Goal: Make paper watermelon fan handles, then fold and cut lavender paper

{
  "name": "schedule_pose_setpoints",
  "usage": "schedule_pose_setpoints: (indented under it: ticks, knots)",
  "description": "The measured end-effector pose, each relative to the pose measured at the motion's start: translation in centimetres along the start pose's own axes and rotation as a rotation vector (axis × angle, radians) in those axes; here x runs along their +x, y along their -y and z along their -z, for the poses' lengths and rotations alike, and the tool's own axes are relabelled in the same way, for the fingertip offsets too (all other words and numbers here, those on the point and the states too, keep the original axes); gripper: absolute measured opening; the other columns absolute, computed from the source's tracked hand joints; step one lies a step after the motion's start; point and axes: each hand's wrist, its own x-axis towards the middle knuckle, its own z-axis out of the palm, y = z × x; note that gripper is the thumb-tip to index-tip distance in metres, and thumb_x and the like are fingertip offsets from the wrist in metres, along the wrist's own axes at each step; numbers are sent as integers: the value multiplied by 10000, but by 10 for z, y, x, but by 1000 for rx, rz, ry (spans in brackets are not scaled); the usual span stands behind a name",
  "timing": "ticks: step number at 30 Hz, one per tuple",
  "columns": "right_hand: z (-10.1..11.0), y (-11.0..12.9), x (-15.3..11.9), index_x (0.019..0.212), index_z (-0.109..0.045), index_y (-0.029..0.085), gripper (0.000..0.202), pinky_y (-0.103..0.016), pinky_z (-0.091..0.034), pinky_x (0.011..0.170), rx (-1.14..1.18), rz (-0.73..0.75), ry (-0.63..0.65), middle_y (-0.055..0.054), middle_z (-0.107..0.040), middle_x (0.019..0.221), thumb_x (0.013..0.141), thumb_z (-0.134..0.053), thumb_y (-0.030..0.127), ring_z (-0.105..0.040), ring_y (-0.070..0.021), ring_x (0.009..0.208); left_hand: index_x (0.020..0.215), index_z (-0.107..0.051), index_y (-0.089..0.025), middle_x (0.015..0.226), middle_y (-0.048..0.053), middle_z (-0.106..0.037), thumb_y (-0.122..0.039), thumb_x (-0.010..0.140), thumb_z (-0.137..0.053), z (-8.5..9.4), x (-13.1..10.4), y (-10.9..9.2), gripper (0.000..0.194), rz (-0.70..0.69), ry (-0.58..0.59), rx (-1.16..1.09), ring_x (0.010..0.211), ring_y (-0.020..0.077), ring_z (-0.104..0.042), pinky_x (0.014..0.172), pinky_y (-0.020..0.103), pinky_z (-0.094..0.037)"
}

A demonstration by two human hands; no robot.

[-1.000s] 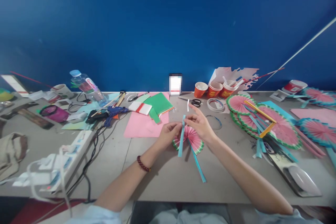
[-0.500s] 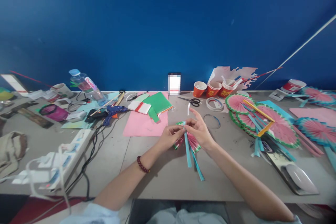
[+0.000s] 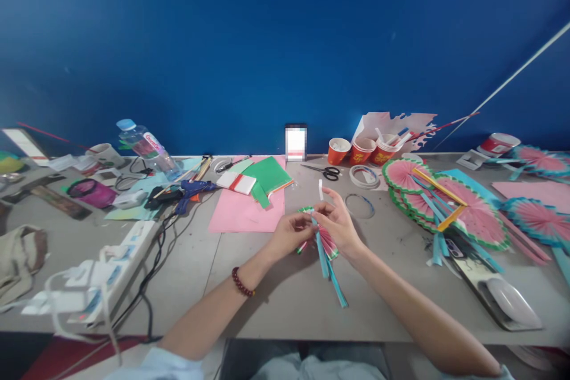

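A small pleated paper fan (image 3: 328,242), pink with a green edge, is held just above the table between my two hands. My left hand (image 3: 291,233) is closed, its thumb and fingers pinching the fan near its middle. My right hand (image 3: 341,227) closes on the fan's other side with bent fingers. A short white strip (image 3: 320,190) stands up at the right index fingertip and seems stuck to it. From the fan hang light blue paper strips (image 3: 337,286). My fingers hide the fan's centre.
Scissors (image 3: 327,172), red paper cups (image 3: 363,149) and tape rolls (image 3: 364,177) lie ahead. Finished fans (image 3: 474,208) and a mouse (image 3: 510,301) are at right. Leftward are green paper (image 3: 269,175), a glue gun (image 3: 191,193), a bottle (image 3: 149,145) and a power strip (image 3: 120,267).
The right index finger has bent lower, and the white strip stands a little differently. The upper blue strip has shifted slightly right. Both hands keep hold of the fan.
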Motion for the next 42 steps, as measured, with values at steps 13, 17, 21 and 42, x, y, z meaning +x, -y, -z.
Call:
schedule_pose_setpoints:
  ticks: [13, 17, 21, 42]
  knots:
    - [8, 7, 0, 774, -626, 212, 175, -263, -432, 678, -247, 237, -221, -40, -532, 954, 737, -682, 373, -523, -162, 851, 700, -668, -156, 678, 14, -661, -354, 614, -789, 9, 3, -3, 248, -104, -218, -84, 633, 120, -597, 628, 242, -476]
    - [2, 16, -11, 763, -659, 219, 146, -298, -411, 689, -432, 238, -145, -24, -595, 769, 775, -660, 364, -532, -166, 733, 689, -693, -168, 696, 25, -682, -318, 654, -761, 11, 4, -2, 168, -110, -239, -93, 658, 128, -610, 669, 253, -487]
    - [-3, 17, -16, 758, -700, 256, 112, -332, -397, 747, -618, 312, -86, -18, -617, 722, 796, -646, 347, -534, -180, 729, 652, -694, -167, 664, 27, -684, -322, 639, -760, 6, 0, -4, 169, -112, -266, -54, 627, 139, -612, 649, 268, -499]
    - [-1, 11, -10, 768, -653, 230, 154, -311, -444, 703, -547, 243, 0, -18, -612, 754, 811, -600, 368, -545, -178, 732, 818, -726, -164, 828, 63, -728, -461, 660, -743, -5, -7, 1, 337, -149, -219, -57, 728, 184, -670, 682, 298, -541]
